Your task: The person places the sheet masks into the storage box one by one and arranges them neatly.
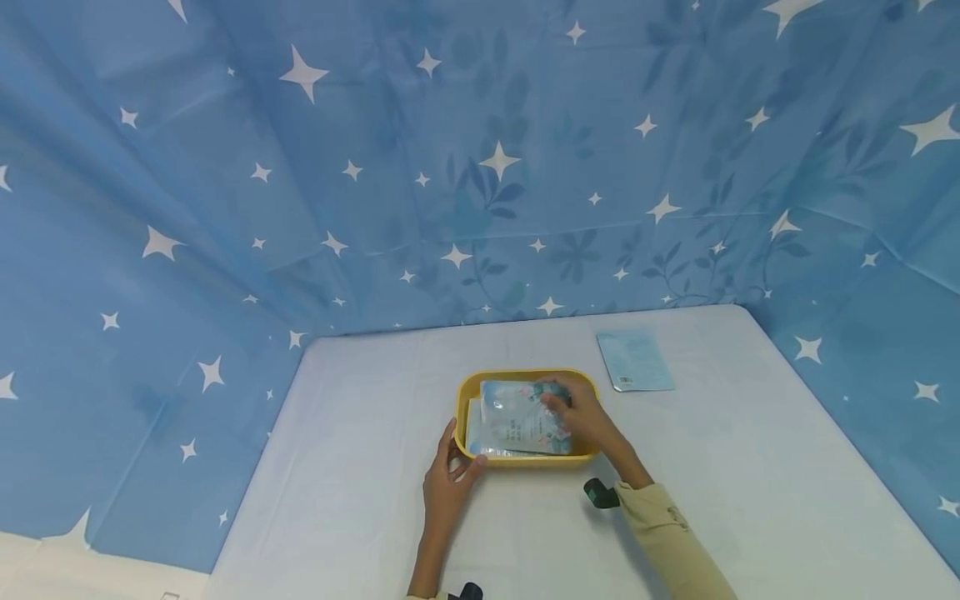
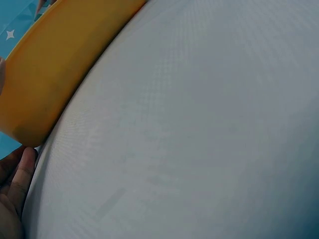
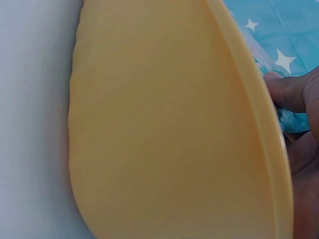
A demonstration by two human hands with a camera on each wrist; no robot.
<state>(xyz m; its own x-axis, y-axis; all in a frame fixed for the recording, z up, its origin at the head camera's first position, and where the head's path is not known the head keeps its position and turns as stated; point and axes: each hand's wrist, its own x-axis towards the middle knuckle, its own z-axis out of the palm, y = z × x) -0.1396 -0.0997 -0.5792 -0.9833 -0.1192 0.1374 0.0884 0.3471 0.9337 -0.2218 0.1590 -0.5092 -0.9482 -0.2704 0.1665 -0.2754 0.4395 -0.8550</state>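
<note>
A yellow plastic bin (image 1: 525,462) with rounded corners stands on the white table. My left hand (image 1: 447,490) grips its near left corner, thumb at the front rim and fingers along the side. In the left wrist view, fingertips (image 2: 29,157) are at the bin's lower edge. Inside the bin, my right hand (image 1: 587,412) pinches the right side of a flat light-blue packet (image 1: 513,417) printed with flowers. Under it, another pale packet (image 1: 473,429) shows at the left. The right wrist view has the bin wall (image 3: 169,124) hiding most of the held packet.
One more flat light-blue packet (image 1: 637,362) lies on the table (image 1: 360,433) behind the bin, to the right. A blue curtain (image 1: 420,208) with white stars hangs around the table's back and sides.
</note>
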